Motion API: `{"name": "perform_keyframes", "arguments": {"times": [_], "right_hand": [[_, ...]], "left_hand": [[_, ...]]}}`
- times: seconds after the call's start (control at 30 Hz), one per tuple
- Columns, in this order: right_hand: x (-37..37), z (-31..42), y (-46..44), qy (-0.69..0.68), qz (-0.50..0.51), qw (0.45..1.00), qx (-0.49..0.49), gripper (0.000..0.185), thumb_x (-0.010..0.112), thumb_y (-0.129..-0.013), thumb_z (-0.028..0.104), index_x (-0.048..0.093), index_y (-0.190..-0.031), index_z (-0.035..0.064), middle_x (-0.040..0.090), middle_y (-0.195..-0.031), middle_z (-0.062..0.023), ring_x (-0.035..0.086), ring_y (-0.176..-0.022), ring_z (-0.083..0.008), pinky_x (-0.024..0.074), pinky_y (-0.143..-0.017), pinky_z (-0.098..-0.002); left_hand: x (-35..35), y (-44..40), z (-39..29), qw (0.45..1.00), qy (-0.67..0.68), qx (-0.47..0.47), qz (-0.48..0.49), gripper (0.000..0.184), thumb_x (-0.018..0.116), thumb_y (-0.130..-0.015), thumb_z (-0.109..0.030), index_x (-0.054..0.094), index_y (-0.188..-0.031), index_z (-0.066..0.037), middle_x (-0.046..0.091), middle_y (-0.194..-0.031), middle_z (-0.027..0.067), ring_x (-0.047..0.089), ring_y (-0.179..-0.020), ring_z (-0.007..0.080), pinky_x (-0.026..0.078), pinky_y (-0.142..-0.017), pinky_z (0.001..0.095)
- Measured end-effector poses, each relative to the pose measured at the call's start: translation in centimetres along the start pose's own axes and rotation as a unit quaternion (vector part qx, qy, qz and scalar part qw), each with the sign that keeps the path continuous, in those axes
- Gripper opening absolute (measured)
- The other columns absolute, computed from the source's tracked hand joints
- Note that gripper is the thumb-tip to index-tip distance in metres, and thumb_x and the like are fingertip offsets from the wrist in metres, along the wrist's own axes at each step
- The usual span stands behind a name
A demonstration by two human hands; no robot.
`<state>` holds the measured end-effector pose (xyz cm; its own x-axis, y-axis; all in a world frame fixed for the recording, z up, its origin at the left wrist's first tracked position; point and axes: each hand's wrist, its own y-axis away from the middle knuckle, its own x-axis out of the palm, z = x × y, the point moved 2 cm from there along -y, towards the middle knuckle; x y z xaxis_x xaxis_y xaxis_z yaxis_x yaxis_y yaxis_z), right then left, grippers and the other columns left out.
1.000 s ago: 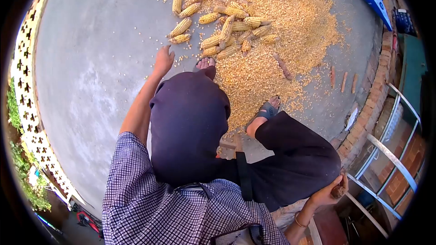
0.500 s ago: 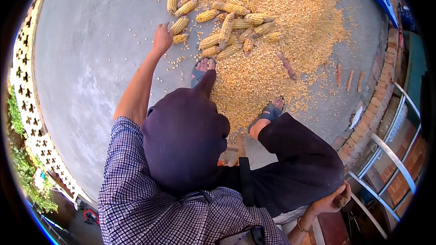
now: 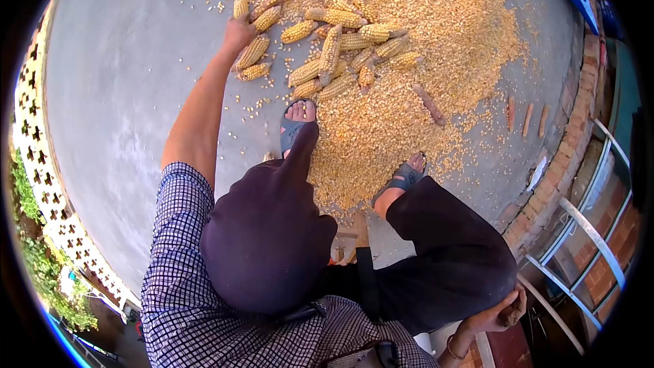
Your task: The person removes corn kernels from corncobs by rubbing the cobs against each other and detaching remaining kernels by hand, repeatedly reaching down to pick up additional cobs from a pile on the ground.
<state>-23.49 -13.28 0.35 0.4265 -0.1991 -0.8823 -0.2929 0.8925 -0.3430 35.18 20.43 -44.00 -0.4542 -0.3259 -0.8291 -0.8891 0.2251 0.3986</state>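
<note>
My left hand reaches to the far left of the pile, its fingers round the lower end of a yellow ear of corn. Beside the thumb lies another ear, and two more rest just below the wrist. By my right knee, my right hand is closed on a brown, rough-ended corn cob, mostly hidden in the palm. Several ears of corn lie heaped on loose kernels between and beyond my feet.
A bare reddish cob lies on the kernels, with three thin brown pieces on the concrete floor to the right. A brick edging and a metal frame stand at the right. A pierced wall borders the left.
My left hand has moved forward from beside the nearer ears to the ear at the far left. My right hand keeps its hold by the knee. The view has shifted slightly.
</note>
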Motion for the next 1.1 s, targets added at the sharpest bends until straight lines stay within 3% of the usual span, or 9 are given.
{"name": "perform_keyframes", "arguments": {"times": [0.13,0.4,0.43,0.63,0.73,0.83,0.93,1.03,1.1], "right_hand": [[0.3,0.0,-0.1,-0.03,0.0,0.999,0.013,0.02,0.052,-0.1,0.015,0.054,-0.11,-0.0025,0.061,-0.106,-0.0127,0.057,-0.098,-0.0223,0.0444,-0.093,-0.0368],[0.5,1.1,-0.3,-0.017,0.014,1.0,0.008,0.018,0.051,-0.1,0.014,0.054,-0.11,-0.0015,0.06,-0.106,-0.0118,0.056,-0.098,-0.0214,0.0434,-0.094,-0.0368],[0.4,1.2,-0.3,-0.016,0.019,1.0,0.013,0.018,0.051,-0.1,0.014,0.054,-0.11,-0.0014,0.06,-0.107,-0.0117,0.056,-0.099,-0.0213,0.0432,-0.094,-0.0367],[0.2,0.8,-0.1,-0.005,0.012,1.0,0.026,0.019,0.051,-0.101,0.014,0.053,-0.112,-0.0009,0.059,-0.108,-0.0116,0.056,-0.099,-0.0212,0.0432,-0.094,-0.0367],[0.1,0.1,-0.2,-0.019,0.019,1.0,0.011,0.019,0.05,-0.101,0.014,0.053,-0.112,-0.0004,0.059,-0.109,-0.0119,0.056,-0.1,-0.0212,0.0436,-0.094,-0.0365],[0.3,0.3,-0.2,-0.065,-0.012,0.998,0.0,0.015,0.055,-0.098,0.01,0.059,-0.108,-0.0011,0.065,-0.103,-0.0108,0.061,-0.092,-0.0176,0.0483,-0.089,-0.0309],[0.5,0.3,-0.3,-0.092,-0.013,0.996,0.011,0.014,0.055,-0.098,0.008,0.058,-0.108,-0.0012,0.064,-0.103,-0.0108,0.061,-0.092,-0.0173,0.0484,-0.089,-0.0314],[0.5,0.4,-0.1,-0.073,-0.019,0.997,-0.007,0.014,0.054,-0.098,0.007,0.057,-0.11,-0.0014,0.064,-0.103,-0.011,0.06,-0.092,-0.0171,0.0486,-0.089,-0.0318],[0.7,-0.5,-0.1,-0.104,-0.009,0.995,-0.002,0.015,0.053,-0.099,0.008,0.055,-0.111,0.0,0.061,-0.104,-0.0106,0.059,-0.095,-0.0182,0.0474,-0.089,-0.0328]], "left_hand": [[1.1,-1.1,1.1,0.998,0.042,0.019,-0.03,0.04,0.058,-0.082,-0.021,0.067,-0.119,-0.01,0.05,-0.132,0.0281,0.05,-0.119,0.0414,0.043,-0.103,0.0416],[3.4,6.3,-3.0,0.973,-0.02,0.194,-0.119,0.031,0.061,-0.079,-0.009,0.073,-0.108,-0.012,0.051,-0.13,0.0246,0.054,-0.114,0.0397,0.045,-0.1,0.0417],[3.6,7.2,-3.4,0.975,0.005,0.184,-0.125,0.024,0.062,-0.079,-0.007,0.073,-0.1,-0.009,0.053,-0.127,0.0234,0.055,-0.112,0.0394,0.047,-0.095,0.0434],[3.1,9.2,-4.0,0.997,0.015,0.07,-0.008,0.03,0.067,-0.079,-0.011,0.062,-0.107,-0.002,0.058,-0.118,0.0218,0.059,-0.103,0.0392,0.048,-0.087,0.0457],[3.7,8.8,-4.0,0.993,0.08,0.051,-0.074,0.038,0.072,-0.078,-0.017,0.057,-0.107,0.003,0.062,-0.108,0.023,0.061,-0.098,0.0392,0.049,-0.084,0.0443],[4.1,7.8,-4.0,0.991,0.021,0.038,-0.124,0.043,0.077,-0.074,-0.02,0.057,-0.103,0.006,0.064,-0.097,0.0244,0.063,-0.092,0.0382,0.05,-0.08,0.0431],[3.5,6.9,-4.2,0.993,0.092,-0.059,-0.041,0.047,0.078,-0.076,-0.019,0.058,-0.111,0.006,0.067,-0.098,0.0189,0.064,-0.088,0.0301,0.052,-0.076,0.038],[2.3,8.1,-3.4,0.895,0.429,-0.095,0.085,0.047,0.076,-0.08,-0.015,0.059,-0.119,0.005,0.068,-0.1,0.0102,0.064,-0.087,0.0193,0.053,-0.073,0.0318],[0.3,9.9,-3.8,0.848,0.51,-0.074,0.128,0.044,0.072,-0.083,-0.012,0.058,-0.121,0.005,0.067,-0.105,0.0077,0.064,-0.089,0.0149,0.053,-0.072,0.0281]]}}
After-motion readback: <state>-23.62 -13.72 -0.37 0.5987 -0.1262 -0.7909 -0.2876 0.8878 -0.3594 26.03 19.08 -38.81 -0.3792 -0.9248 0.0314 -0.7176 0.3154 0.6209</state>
